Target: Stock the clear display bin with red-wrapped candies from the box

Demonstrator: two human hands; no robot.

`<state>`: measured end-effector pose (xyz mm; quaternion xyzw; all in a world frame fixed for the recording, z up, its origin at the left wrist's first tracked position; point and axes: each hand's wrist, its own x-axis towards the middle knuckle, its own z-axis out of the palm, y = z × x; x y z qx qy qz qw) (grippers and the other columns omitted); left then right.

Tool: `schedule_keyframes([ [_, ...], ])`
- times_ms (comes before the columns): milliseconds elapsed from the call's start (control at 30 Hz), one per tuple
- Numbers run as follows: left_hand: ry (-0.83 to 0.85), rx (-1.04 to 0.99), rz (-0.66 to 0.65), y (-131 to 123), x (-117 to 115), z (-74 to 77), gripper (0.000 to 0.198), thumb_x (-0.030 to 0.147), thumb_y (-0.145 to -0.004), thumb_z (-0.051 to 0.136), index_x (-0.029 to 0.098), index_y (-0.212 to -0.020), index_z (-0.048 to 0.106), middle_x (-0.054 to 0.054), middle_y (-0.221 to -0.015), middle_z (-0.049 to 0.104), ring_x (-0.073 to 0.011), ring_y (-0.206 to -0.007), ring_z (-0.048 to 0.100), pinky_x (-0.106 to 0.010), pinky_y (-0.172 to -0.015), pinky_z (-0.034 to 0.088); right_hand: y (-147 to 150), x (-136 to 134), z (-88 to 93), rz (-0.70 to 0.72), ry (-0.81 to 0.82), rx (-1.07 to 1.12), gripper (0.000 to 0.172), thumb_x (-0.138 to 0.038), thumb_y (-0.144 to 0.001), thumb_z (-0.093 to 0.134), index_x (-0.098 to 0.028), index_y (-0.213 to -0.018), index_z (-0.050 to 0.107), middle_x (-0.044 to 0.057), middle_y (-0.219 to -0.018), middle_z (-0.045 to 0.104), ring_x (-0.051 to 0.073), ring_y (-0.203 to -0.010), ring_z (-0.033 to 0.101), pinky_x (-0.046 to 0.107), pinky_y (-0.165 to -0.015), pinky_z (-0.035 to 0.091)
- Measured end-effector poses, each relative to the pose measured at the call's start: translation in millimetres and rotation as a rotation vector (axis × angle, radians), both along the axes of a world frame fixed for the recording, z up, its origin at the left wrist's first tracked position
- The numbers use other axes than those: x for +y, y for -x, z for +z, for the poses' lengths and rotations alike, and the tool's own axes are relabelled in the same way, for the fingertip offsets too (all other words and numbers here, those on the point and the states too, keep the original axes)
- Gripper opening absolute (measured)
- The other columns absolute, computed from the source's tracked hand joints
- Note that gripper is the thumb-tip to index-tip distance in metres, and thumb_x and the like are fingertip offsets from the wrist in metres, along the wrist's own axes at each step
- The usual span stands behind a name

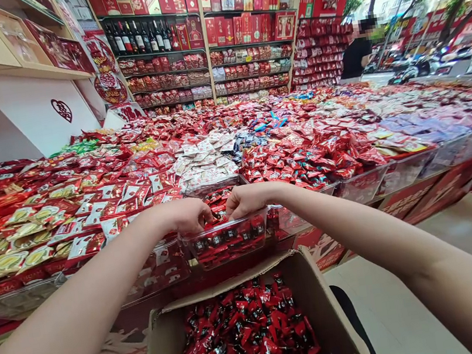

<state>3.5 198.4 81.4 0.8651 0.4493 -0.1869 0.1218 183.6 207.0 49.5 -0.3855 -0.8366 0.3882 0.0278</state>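
Note:
A clear plastic bin (227, 234) at the display's front edge holds red-and-black wrapped candies (231, 235), with a row of them lined up behind its front wall. My left hand (189, 215) reaches into the bin's left side, its fingers curled down among the candies. From the right, my right hand (248, 197) bends in with its fingers closed, touching the candies. Both sets of fingertips are partly hidden, so whatever they pinch does not show. Below the bin, an open cardboard box (333, 310) contains many loose candies of the same red-and-black kind.
White packets (206, 157) and red packets (299, 158) heap up behind the bin. Cream-and-red packets (33, 243) lie to the left. Shelves (206, 33) with bottles and boxes stand behind. A person in black (355, 58) is at the far right.

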Motion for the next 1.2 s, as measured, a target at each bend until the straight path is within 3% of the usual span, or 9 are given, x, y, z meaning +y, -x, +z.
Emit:
schedule_keyframes([
  [200, 0.017, 0.092, -0.037, -6.4, 10.6, -6.0, 0.035, 0.02, -0.053, 0.055, 0.023, -0.087, 0.066, 0.0, -0.066, 0.066, -0.0154, -0.055, 0.054, -0.022, -0.045, 0.035, 2.1, 2.2, 0.2, 0.027, -0.122, -0.046, 0.015, -0.011, -0.063, 0.054, -0.012, -0.073, 0.065, -0.001, -0.064, 0.063, 0.008, -0.056, 0.05, 0.017, -0.052, 0.037],
  [367, 0.078, 0.156, -0.05, -18.4, 16.6, -1.4, 0.04, 0.024, -0.055, 0.058, 0.021, -0.095, 0.063, -0.004, -0.077, 0.067, -0.0159, -0.058, 0.054, -0.026, -0.05, 0.038, -2.1, 8.2, -9.0, 0.058, -0.14, -0.047, 0.016, -0.014, -0.065, 0.051, -0.012, -0.075, 0.063, -0.001, -0.065, 0.063, 0.008, -0.055, 0.049, 0.017, -0.053, 0.038],
  [500, 0.115, 0.126, -0.062, -25.1, 15.3, -0.5, 0.03, 0.029, -0.062, 0.057, 0.018, -0.089, 0.063, -0.003, -0.078, 0.067, -0.0141, -0.06, 0.055, -0.026, -0.052, 0.041, -3.9, 11.2, -13.4, 0.089, -0.128, -0.045, 0.017, -0.014, -0.066, 0.049, -0.013, -0.076, 0.062, -0.001, -0.066, 0.062, 0.007, -0.054, 0.049, 0.017, -0.053, 0.038],
  [667, 0.062, 0.043, -0.08, -19.1, 17.5, -7.4, 0.022, 0.021, -0.059, 0.055, 0.018, -0.079, 0.064, -0.001, -0.072, 0.066, -0.0143, -0.06, 0.055, -0.024, -0.052, 0.039, -4.2, 12.8, -11.0, 0.103, -0.151, -0.041, 0.015, -0.017, -0.067, 0.052, -0.012, -0.076, 0.062, -0.001, -0.063, 0.06, 0.007, -0.054, 0.047, 0.017, -0.051, 0.036],
  [800, 0.042, 0.012, -0.064, -11.9, 22.0, -10.9, 0.022, 0.026, -0.057, 0.057, 0.02, -0.077, 0.064, 0.0, -0.068, 0.065, -0.0151, -0.058, 0.054, -0.023, -0.049, 0.037, -5.3, 12.9, -8.5, 0.098, -0.175, -0.04, 0.015, -0.023, -0.068, 0.055, -0.012, -0.077, 0.061, -0.002, -0.062, 0.058, 0.007, -0.053, 0.045, 0.017, -0.049, 0.035],
  [1033, 0.02, -0.016, -0.048, -15.0, 18.5, -12.5, 0.018, 0.022, -0.056, 0.057, 0.021, -0.072, 0.064, 0.002, -0.064, 0.064, -0.0152, -0.056, 0.053, -0.023, -0.047, 0.036, -3.1, 12.9, -10.9, 0.111, -0.186, -0.088, 0.014, -0.018, -0.069, 0.052, -0.013, -0.077, 0.063, 0.0, -0.066, 0.061, 0.009, -0.057, 0.049, 0.018, -0.052, 0.036],
  [1100, 0.014, -0.029, -0.035, -16.3, 17.8, -10.2, 0.017, 0.02, -0.056, 0.058, 0.021, -0.071, 0.065, 0.002, -0.062, 0.064, -0.0159, -0.056, 0.054, -0.023, -0.047, 0.036, -5.3, 5.7, -2.5, 0.056, -0.247, -0.098, 0.016, -0.02, -0.069, 0.054, -0.013, -0.08, 0.063, 0.003, -0.072, 0.063, 0.011, -0.062, 0.051, 0.019, -0.054, 0.036],
  [1200, -0.028, -0.072, -0.011, -12.7, 11.6, -2.7, 0.016, 0.017, -0.057, 0.058, 0.021, -0.07, 0.066, 0.0, -0.065, 0.066, -0.0173, -0.058, 0.057, -0.025, -0.05, 0.039, -14.8, -22.6, 17.9, -0.123, -0.522, -0.018, 0.016, -0.02, -0.071, 0.052, -0.013, -0.081, 0.063, 0.005, -0.076, 0.063, 0.012, -0.066, 0.051, 0.022, -0.059, 0.036],
])
